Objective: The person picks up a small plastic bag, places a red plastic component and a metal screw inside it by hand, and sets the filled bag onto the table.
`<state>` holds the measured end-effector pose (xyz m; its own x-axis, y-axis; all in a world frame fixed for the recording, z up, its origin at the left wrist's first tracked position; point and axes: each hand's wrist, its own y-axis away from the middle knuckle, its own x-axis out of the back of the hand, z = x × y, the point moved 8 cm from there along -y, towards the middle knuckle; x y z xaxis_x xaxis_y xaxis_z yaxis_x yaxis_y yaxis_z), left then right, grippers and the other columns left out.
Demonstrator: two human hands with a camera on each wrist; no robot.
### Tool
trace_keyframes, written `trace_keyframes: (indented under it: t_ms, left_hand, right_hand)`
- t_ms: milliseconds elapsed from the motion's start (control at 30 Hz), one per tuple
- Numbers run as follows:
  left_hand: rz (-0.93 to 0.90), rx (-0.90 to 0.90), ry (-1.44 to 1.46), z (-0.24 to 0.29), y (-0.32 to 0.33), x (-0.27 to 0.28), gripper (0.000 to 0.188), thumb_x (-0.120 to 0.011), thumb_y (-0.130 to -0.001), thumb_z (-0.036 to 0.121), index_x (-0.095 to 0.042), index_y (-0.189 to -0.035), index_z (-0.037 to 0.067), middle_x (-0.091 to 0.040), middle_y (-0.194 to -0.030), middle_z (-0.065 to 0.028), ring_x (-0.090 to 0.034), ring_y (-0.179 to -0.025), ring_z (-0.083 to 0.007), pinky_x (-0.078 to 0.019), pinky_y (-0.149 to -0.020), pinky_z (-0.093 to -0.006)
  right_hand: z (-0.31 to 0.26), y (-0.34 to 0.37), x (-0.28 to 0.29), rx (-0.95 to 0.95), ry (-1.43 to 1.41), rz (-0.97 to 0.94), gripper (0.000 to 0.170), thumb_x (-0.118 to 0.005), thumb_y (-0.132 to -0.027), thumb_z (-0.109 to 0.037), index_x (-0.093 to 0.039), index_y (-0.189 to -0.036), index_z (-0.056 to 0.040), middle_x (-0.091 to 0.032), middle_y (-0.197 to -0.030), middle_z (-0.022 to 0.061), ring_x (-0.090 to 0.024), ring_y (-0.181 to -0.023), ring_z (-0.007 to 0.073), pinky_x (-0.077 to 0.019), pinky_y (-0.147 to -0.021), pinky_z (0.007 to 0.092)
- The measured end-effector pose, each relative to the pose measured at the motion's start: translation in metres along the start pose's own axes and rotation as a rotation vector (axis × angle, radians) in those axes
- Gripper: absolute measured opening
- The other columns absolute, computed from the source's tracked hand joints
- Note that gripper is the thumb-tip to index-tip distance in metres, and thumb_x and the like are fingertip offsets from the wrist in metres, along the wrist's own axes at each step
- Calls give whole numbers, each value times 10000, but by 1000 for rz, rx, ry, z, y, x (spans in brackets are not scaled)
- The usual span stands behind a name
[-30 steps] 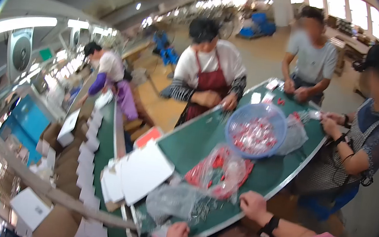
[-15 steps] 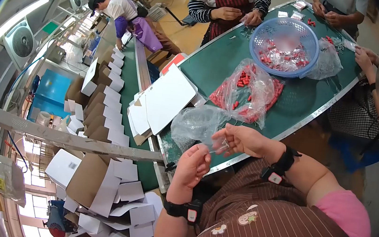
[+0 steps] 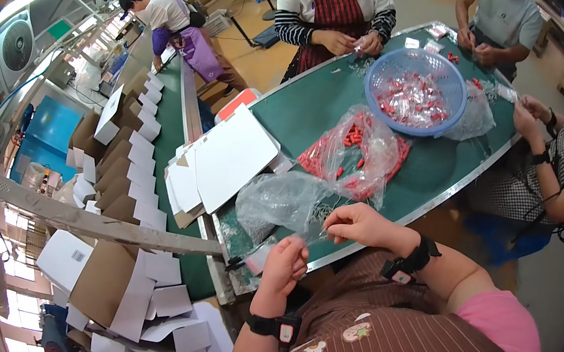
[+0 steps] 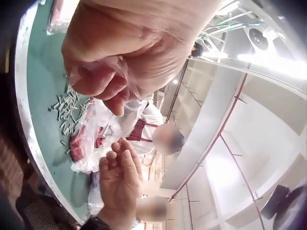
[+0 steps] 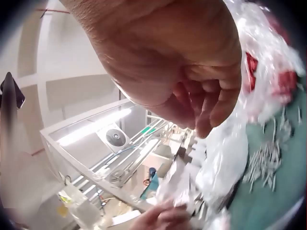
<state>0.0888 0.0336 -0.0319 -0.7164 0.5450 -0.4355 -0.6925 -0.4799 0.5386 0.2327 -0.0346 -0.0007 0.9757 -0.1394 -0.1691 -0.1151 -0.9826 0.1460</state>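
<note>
My left hand (image 3: 285,266) is raised by the near table edge, fingers curled around a small clear plastic bag (image 4: 122,76). Across from it, my right hand (image 3: 360,225) hovers near the same edge with fingers bent and tips close together; I cannot tell whether something small sits between them. Silver screws (image 4: 69,108) lie in a loose pile on the green table (image 3: 295,125). Close to that pile is a large clear bag (image 3: 271,203). Behind it, another open bag holds red plastic plugs (image 3: 353,137).
A blue basket (image 3: 462,93) of small filled packets stands farther along the table. White card sheets (image 3: 235,160) are stacked at its left end. Open cartons (image 3: 131,171) line a conveyor beyond a metal rail (image 3: 80,211). Several people work around.
The head view has tilted down, then shifted slightly. Both hands rose from the table edge and came close together with clear plastic between them; now they are slightly farther apart.
</note>
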Motion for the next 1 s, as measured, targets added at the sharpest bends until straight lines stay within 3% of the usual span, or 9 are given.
trace_keyframes:
  t_ms: [100,233,300,433,500,600,800,867,1000]
  left_hand:
    - [67,-28,-33,-5,2,18,82,-516,-866,123,-486,-812,70,-523,-659,-34,-324,-383,-42,-246,-335,-179]
    - [185,-233,-422,-1,4,37,91,-551,-846,122,-507,-815,48,-540,-634,-38,-377,-399,-44,-285,-350,-184]
    - [231,-231,-543,-6,7,47,102,-565,-838,134,-539,-795,46,-536,-599,-10,-390,-415,-39,-294,-385,-175]
    - [262,-218,-459,-14,11,72,113,-575,-832,126,-550,-757,44,-510,-572,-1,-389,-410,-43,-291,-376,-192]
    - [298,-138,-310,-22,10,83,138,-599,-818,138,-559,-727,43,-515,-578,-9,-409,-412,-53,-308,-381,-201]
    - [279,-166,-326,-31,-2,106,120,-590,-806,125,-506,-770,46,-514,-570,-31,-393,-383,-58,-287,-333,-206]
    - [318,-206,-474,-37,-8,116,157,-544,-857,208,-537,-807,59,-429,-524,18,-368,-399,-60,-264,-364,-217]
    - [341,-395,-805,-27,-11,111,154,-541,-859,212,-542,-809,66,-431,-527,23,-374,-406,-55,-267,-370,-215]
    - [309,-220,-568,-43,-21,112,149,-543,-856,207,-545,-807,66,-432,-527,22,-377,-412,-56,-277,-377,-212]
  right_hand:
    - [-36,-12,49,373,615,287,133,-549,-777,-78,-614,-869,-7,-626,-792,129,-611,-728,210,-478,-673,298]
    - [-34,-55,100,248,1205,426,155,-527,-710,-97,-623,-792,-7,-607,-809,192,-589,-801,335,-477,-681,385]
    - [-13,-83,121,95,1353,423,149,-522,-681,-97,-624,-720,4,-608,-762,197,-596,-792,332,-482,-665,407]
    - [-14,-119,124,291,1726,557,149,-540,-692,-132,-639,-705,-21,-624,-780,170,-612,-809,293,-493,-639,384]
    - [10,-144,150,217,1946,849,190,-539,-721,-170,-636,-813,-35,-612,-868,162,-608,-808,277,-496,-656,375]
    - [-9,-126,144,147,1701,920,228,-524,-747,-175,-614,-914,-47,-587,-937,179,-604,-837,275,-505,-661,373]
    - [-10,-110,129,99,1413,612,150,-565,-731,-99,-582,-859,-23,-578,-883,176,-619,-767,323,-512,-625,399]
    - [-9,-103,127,78,1425,556,146,-570,-728,-97,-586,-854,-26,-580,-876,174,-620,-774,318,-512,-627,397]
    - [9,-99,126,75,1463,510,126,-577,-723,-89,-591,-832,-29,-593,-850,161,-623,-780,304,-513,-635,390]
